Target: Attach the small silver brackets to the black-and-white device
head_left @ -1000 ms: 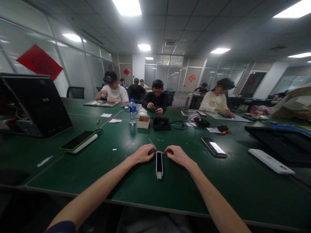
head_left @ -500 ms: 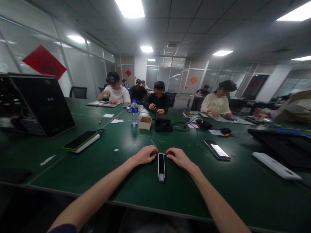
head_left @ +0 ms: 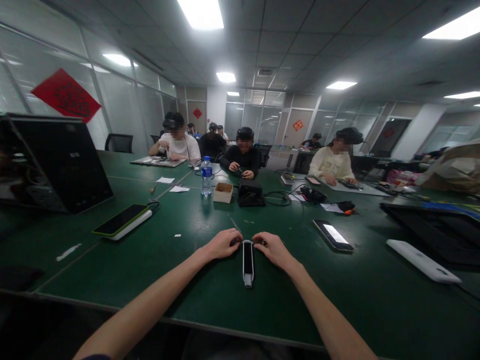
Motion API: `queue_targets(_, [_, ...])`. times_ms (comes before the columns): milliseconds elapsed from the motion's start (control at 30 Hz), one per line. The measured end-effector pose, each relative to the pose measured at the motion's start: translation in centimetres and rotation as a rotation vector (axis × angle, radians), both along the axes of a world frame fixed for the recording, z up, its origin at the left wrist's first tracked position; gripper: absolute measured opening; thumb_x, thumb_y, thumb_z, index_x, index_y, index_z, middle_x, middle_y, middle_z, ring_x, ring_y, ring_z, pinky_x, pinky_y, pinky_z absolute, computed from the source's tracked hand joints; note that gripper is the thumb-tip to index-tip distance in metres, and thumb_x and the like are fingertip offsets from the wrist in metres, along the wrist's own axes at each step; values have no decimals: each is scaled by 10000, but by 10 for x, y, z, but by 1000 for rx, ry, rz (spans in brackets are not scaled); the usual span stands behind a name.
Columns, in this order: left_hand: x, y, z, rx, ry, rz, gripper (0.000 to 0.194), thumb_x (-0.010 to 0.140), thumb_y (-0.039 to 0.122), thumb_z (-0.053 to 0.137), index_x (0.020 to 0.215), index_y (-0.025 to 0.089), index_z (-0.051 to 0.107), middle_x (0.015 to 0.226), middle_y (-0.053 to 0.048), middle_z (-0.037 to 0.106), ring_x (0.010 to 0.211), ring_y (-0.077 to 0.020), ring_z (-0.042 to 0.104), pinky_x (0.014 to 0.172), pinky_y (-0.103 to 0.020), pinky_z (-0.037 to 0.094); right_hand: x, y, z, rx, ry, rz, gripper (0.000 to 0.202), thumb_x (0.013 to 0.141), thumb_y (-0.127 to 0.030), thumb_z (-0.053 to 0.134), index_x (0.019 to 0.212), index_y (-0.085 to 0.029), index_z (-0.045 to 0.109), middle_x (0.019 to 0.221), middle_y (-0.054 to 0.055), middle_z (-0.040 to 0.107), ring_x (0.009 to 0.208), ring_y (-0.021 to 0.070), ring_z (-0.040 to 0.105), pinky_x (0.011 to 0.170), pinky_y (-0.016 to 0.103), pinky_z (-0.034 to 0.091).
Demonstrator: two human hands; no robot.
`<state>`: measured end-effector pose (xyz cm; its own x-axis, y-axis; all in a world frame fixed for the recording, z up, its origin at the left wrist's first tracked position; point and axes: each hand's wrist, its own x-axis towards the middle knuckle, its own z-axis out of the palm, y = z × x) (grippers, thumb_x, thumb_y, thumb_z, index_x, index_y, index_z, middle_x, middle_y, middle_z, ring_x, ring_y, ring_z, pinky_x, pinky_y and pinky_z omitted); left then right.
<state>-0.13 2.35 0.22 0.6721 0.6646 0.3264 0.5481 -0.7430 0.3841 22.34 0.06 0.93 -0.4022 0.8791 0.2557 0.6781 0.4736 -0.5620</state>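
Note:
A slim pen-like device (head_left: 248, 262) with a white rim, a long black face and a narrow pale tip lies flat on the green table, its tip toward me. My left hand (head_left: 225, 243) rests by its far end on the left, fingers loosely bent, fingertips near the rim. On the other side, my right hand (head_left: 273, 248) curves beside the same end, with a dark gap between thumb and fingers. I make out nothing held in either hand; the undersides of the fingers are hidden.
Phones (head_left: 333, 235) lie to the right and left, with a white device (head_left: 423, 260) farther right. Ahead stand a water bottle (head_left: 206, 176), a small open box (head_left: 223, 193) and a black case (head_left: 250, 192) with cables. A computer case (head_left: 78, 165) stands left. Several people sit across the table.
Both hands have eased slightly from the device's far end, and the right fingers have parted a little. The device stays on the table; the view has shifted slightly.

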Motion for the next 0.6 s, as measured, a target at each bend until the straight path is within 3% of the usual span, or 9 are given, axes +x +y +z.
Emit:
queue_targets(267, [0, -1, -1, 2, 2, 14, 180, 837, 158, 499, 991, 169, 590, 940, -46, 608, 849, -166, 580, 768, -268, 464, -4, -2, -5, 40, -21, -16, 180, 844, -181, 566, 1009, -175, 637, 993, 57, 654, 919, 177, 595, 842, 311, 476])
queue_targets(600, [1, -1, 1, -2, 20, 14, 167, 826, 148, 480, 951, 176, 586, 914, -43, 617, 814, -168, 579, 740, -272, 461, -12, -15, 12, 140, -165, 15, 198, 878, -187, 514, 1037, -184, 632, 1014, 75, 661, 952, 200, 568, 872, 341, 446])
